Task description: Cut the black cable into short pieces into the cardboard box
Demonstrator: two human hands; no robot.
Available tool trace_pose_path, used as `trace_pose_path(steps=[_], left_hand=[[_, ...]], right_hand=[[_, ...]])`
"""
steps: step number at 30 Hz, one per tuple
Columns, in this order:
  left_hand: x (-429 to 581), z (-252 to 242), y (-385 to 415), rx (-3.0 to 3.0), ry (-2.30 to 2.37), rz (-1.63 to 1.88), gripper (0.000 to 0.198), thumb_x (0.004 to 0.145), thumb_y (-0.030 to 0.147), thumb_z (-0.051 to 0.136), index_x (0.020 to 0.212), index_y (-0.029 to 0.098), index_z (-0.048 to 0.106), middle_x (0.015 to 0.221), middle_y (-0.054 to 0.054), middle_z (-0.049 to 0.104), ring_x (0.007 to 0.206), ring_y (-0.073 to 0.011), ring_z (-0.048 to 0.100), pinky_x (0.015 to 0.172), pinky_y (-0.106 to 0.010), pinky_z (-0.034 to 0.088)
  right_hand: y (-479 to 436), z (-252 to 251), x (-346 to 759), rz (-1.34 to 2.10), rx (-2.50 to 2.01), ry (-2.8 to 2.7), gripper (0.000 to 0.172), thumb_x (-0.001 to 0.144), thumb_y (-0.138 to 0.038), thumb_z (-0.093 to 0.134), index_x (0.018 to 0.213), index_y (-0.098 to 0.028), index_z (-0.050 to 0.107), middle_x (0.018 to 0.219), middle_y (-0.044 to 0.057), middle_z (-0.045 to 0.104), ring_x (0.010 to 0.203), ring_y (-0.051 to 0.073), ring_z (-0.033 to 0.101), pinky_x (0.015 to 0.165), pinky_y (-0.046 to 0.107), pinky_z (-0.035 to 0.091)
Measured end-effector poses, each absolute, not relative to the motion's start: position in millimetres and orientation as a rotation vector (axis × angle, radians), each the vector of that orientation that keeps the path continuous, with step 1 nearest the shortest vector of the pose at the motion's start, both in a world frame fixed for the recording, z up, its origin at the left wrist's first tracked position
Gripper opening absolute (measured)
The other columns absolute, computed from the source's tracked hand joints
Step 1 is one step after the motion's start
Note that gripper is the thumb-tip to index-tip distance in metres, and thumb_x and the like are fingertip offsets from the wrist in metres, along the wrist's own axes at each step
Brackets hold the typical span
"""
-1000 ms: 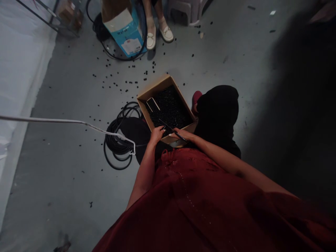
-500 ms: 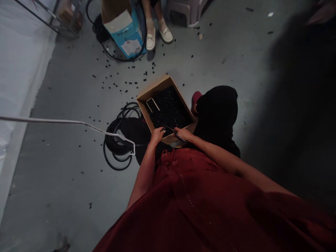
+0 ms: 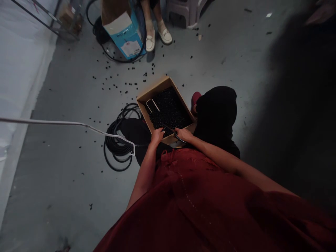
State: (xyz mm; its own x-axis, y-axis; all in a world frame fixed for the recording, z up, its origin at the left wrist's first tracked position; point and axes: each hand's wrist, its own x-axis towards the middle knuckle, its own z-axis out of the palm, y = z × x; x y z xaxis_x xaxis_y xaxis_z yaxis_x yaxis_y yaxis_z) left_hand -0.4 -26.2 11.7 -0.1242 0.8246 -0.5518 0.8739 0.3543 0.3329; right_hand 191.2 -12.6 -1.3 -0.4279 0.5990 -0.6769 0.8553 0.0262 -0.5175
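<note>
My left hand (image 3: 157, 135) is closed at the near edge of an open cardboard box (image 3: 147, 119), pinching something dark and too small to make out. Opposite it, my right hand (image 3: 184, 134) grips a pair of dark scissors (image 3: 172, 130), whose blades point left toward the left fingers. Small black pieces (image 3: 170, 105) fill much of the box. On top of them, at the left side, lies a pale U-shaped frame (image 3: 152, 102). Both hands hang over the box's near wall, between my knees.
A coil of black cable (image 3: 115, 140) lies by my left leg, with a white cord (image 3: 78, 122) crossing above the floor. Small black bits are scattered ahead. Beyond are a blue-and-white carton (image 3: 128, 38), another person's white shoes (image 3: 150, 42) and a plastic stool (image 3: 181, 8).
The scissors' blades have shifted slightly at my right hand. Both hands stay almost in the same place, and the view has moved only a little.
</note>
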Motion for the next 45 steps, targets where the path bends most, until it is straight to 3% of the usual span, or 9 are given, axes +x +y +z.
trace_pose_path(steps=[5, 14, 19, 30, 37, 45], left_hand=[[2, 19, -22, 1.451, 2.003, -0.034, 0.037, 0.090, 0.021, 0.052, 0.123, 0.011, 0.066, 0.119, -0.012, 0.069, 0.109, -0.0213, 0.063, 0.090, -0.025, 0.045], [2, 24, -19, 1.198, 2.150, 0.168, 0.033, 0.088, 0.022, 0.055, 0.117, 0.009, 0.066, 0.090, -0.008, 0.072, 0.072, -0.0148, 0.065, 0.071, -0.023, 0.046], [2, 20, -21, 1.159, 2.102, 0.232, 0.029, 0.085, 0.018, 0.058, 0.111, 0.010, 0.069, 0.088, -0.007, 0.072, 0.062, -0.0114, 0.060, 0.063, -0.021, 0.044], [2, 20, -22, 1.205, 1.998, 0.167, 0.030, 0.085, 0.017, 0.057, 0.111, 0.011, 0.071, 0.092, -0.006, 0.074, 0.069, -0.0128, 0.063, 0.068, -0.022, 0.048], [5, 27, -23, 1.196, 1.898, 0.126, 0.039, 0.088, 0.016, 0.056, 0.125, 0.010, 0.064, 0.105, -0.009, 0.073, 0.066, -0.0115, 0.063, 0.066, -0.022, 0.049], [5, 33, -24, 1.335, 1.894, 0.044, 0.039, 0.088, 0.016, 0.056, 0.126, 0.010, 0.064, 0.107, -0.008, 0.073, 0.075, -0.0143, 0.065, 0.076, -0.024, 0.050]], right_hand=[[-10, -13, 192, -1.397, 1.608, 2.090, 0.054, 0.092, -0.063, 0.037, 0.121, -0.022, 0.058, 0.111, 0.015, 0.070, 0.105, 0.032, 0.065, 0.079, 0.034, 0.046], [-12, -21, 189, -1.567, 1.479, 2.071, 0.069, 0.088, -0.073, 0.035, 0.132, -0.023, 0.053, 0.123, 0.014, 0.066, 0.113, 0.032, 0.061, 0.084, 0.034, 0.045], [-13, -13, 190, -1.607, 1.391, 2.083, 0.073, 0.086, -0.076, 0.035, 0.133, -0.022, 0.050, 0.124, 0.015, 0.065, 0.113, 0.033, 0.061, 0.085, 0.035, 0.046], [-11, -4, 191, -1.640, 1.352, 2.056, 0.071, 0.087, -0.074, 0.039, 0.132, -0.020, 0.050, 0.120, 0.014, 0.067, 0.107, 0.029, 0.064, 0.083, 0.031, 0.046], [-11, -3, 193, -1.666, 1.318, 2.064, 0.068, 0.088, -0.070, 0.043, 0.132, -0.018, 0.048, 0.123, 0.015, 0.065, 0.109, 0.029, 0.062, 0.082, 0.029, 0.046], [-9, -1, 193, -1.572, 1.349, 2.116, 0.060, 0.090, -0.065, 0.042, 0.126, -0.018, 0.052, 0.123, 0.015, 0.065, 0.112, 0.029, 0.061, 0.085, 0.030, 0.045]])
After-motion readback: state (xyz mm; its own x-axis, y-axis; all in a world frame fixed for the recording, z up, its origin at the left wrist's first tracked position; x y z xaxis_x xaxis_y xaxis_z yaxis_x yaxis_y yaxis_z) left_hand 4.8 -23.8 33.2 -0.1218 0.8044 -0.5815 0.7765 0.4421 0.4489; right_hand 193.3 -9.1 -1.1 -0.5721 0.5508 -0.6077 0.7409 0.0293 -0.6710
